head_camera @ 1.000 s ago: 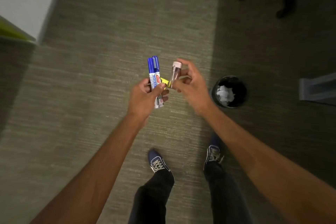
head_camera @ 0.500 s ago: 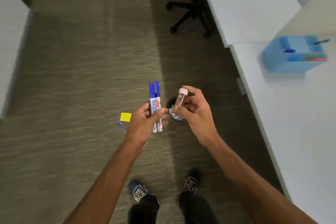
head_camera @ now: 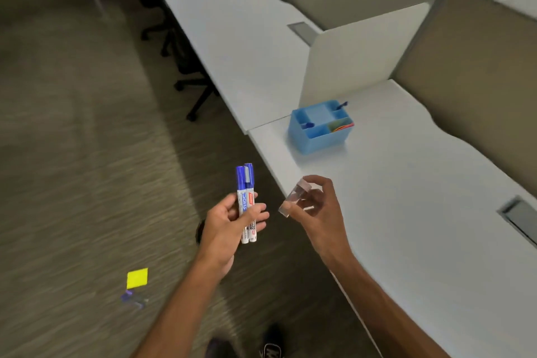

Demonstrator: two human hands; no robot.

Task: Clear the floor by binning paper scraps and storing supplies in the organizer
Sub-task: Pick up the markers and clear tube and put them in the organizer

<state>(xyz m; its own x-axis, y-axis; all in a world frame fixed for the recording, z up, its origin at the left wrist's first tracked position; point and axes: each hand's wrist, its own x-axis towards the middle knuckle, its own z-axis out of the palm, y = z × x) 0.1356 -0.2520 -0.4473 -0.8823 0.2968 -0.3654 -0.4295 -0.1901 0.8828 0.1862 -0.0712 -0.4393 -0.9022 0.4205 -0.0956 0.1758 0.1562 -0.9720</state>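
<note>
Two markers (head_camera: 246, 201) stand caps-up; vial (head_camera: 293, 197) tilts in right hand (head_camera: 318, 213).

**Object counts, one pass**

- Markers (head_camera: 246, 203): 2, both blue-capped.
- Clear tube (head_camera: 293, 197): 1.
- Hands: 2, left hand (head_camera: 226, 224) and right hand (head_camera: 316, 212).
- Blue organizer (head_camera: 318, 141): 1.
- Blue pen-like tips (head_camera: 308, 125) sticking up out of it: 2.
- Coloured bits (head_camera: 340, 126) in one compartment: too blurred to count.
- Yellow sticky note (head_camera: 137, 278) on the carpet: 1.
- Small purple-and-clear item (head_camera: 133, 299) just beside it: 1, blurred.
- White desktops (head_camera: 421, 241): at least 2.
- Grey cable hatches (head_camera: 520, 216): 2.
- Dark office chairs (head_camera: 191, 81): 2 visible, dim.
- Shoes (head_camera: 271, 349): 2, cut off by the bottom edge.
</note>
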